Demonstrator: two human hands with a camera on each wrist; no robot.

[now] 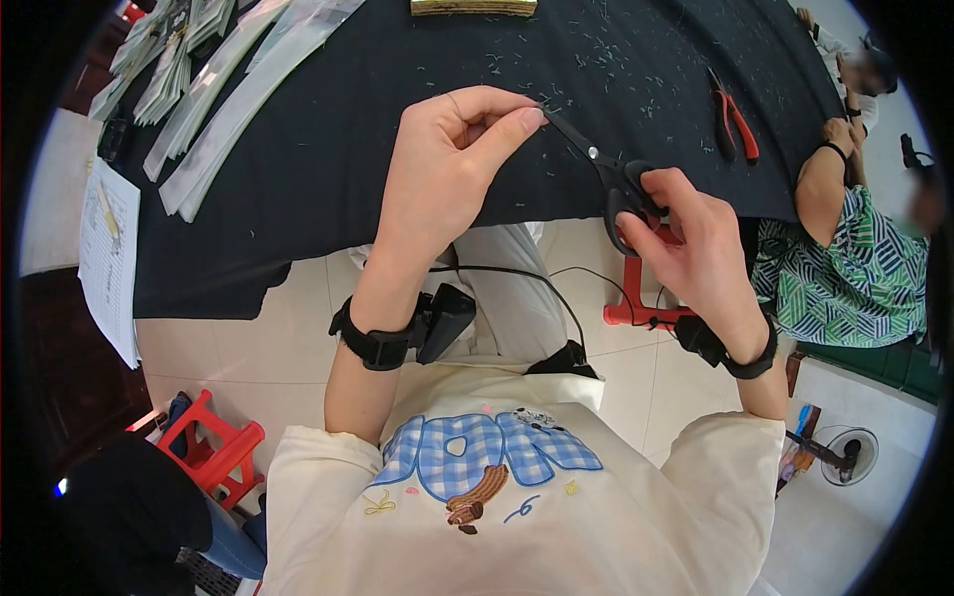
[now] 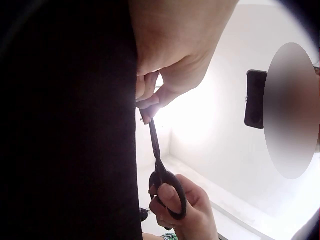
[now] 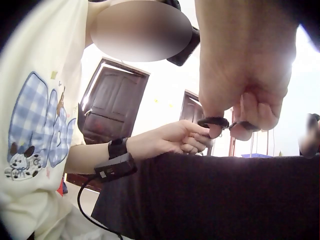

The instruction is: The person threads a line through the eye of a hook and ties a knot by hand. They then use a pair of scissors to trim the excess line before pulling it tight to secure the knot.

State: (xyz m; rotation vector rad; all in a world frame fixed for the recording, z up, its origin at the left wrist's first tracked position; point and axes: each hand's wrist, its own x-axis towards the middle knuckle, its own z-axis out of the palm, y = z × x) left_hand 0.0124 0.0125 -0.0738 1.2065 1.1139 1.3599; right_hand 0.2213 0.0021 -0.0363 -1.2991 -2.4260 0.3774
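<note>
Black scissors [image 1: 593,153] are held in the right hand [image 1: 700,246], thumb through one loop and fingers at the other. Their blades look closed or nearly so and point at the left hand [image 1: 437,169], whose thumb and forefinger pinch something too small to make out at the blade tip. In the left wrist view the scissors [image 2: 155,142] reach up to the left fingertips, the right hand [image 2: 195,207] below. From the right wrist, the left hand [image 3: 167,139] shows beyond the scissor handles [image 3: 214,121]; the right hand [image 3: 245,65] partly hides the scissors.
Tiny clippings [image 1: 651,79] are scattered over the black cloth [image 1: 338,149]. Red-handled pliers [image 1: 735,124] lie to the right, a stacked block [image 1: 474,7] at the far edge. Clear plastic strips [image 1: 248,104] and a paper sheet [image 1: 109,248] are on the left. Another person [image 1: 840,228] sits at right.
</note>
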